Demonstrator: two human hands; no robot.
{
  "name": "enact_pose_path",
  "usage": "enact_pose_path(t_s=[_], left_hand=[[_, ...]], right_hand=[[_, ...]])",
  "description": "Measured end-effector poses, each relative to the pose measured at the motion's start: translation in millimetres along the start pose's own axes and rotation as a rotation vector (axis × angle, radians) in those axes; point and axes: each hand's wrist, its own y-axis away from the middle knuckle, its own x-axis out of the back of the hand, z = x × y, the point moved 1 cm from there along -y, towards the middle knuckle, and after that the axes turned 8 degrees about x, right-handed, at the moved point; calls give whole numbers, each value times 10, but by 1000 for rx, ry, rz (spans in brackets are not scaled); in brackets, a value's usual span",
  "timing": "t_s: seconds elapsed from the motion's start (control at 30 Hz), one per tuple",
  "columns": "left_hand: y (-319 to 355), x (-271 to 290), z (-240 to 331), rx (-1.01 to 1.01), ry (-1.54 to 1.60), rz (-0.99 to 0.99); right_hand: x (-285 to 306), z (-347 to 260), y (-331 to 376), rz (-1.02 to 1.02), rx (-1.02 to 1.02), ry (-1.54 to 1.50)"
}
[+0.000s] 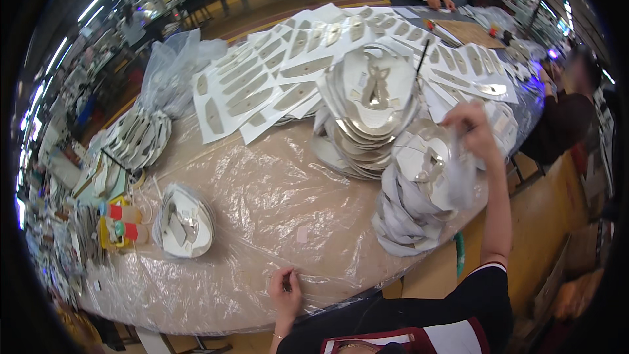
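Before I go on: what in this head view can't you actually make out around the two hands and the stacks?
- Right hand grip: its fingers are turned away over the near stack of silvery pieces, so any hold is hidden.
- Left hand fingertips: too small to tell what they pinch on the plastic sheet.
- Bottles at the left rim: fisheye-bent, blurred.
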Motion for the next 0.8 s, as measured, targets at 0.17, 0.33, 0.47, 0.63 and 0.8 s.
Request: enact_pose_path(t_s=[0.17, 0.33, 0.47, 0.63, 0.8], left_hand=[[-13, 18, -24, -8, -28, 12], [15, -18, -61, 75, 14, 21], [16, -20, -33, 85, -18, 35], [-36, 31, 59, 65, -45, 10], [-15, -15, 101, 140, -8, 11]], right_hand=[[-552, -367, -260, 110, 108, 419], [-233, -872, -33, 359, -276, -113], [-697, -1275, 315, 274, 224, -1185], [-1811, -1771, 186, -410, -239, -1416], [-2264, -1938, 154, -606, -314, -1211]])
